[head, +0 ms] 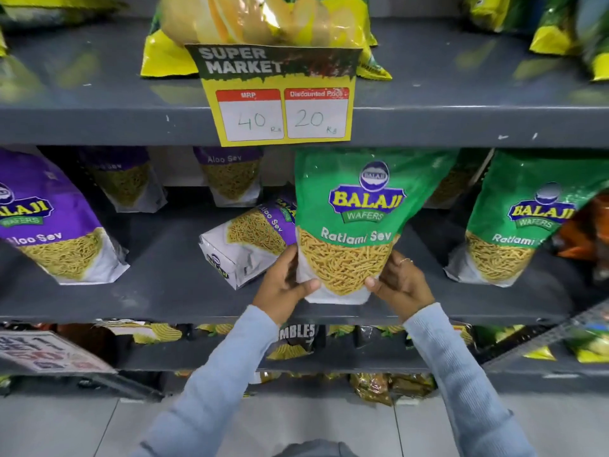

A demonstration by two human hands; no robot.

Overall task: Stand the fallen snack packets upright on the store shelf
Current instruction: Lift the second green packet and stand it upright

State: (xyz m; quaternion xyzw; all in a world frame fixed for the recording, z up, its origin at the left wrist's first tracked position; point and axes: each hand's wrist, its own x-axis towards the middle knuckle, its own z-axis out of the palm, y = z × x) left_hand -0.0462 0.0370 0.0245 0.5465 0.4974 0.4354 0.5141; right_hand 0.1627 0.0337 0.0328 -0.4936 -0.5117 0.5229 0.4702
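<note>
A green Ratlami Sev packet [357, 209] stands upright near the front edge of the middle grey shelf [171, 285]. My left hand [285, 288] grips its lower left corner and my right hand [400, 285] grips its lower right corner. Just to its left, a purple Aloo Sev packet [247, 242] lies fallen on its side, partly hidden behind the green one. Another purple Aloo Sev packet [49, 219] leans at the far left. A second green Ratlami Sev packet [514, 222] stands tilted at the right.
Two smaller Aloo Sev packets [230, 179] stand at the back of the shelf. A yellow price tag [280, 103] hangs from the shelf above, under a yellow chips bag [263, 24]. Lower shelves hold more snack bags [290, 341]. An orange packet [590, 225] sits at far right.
</note>
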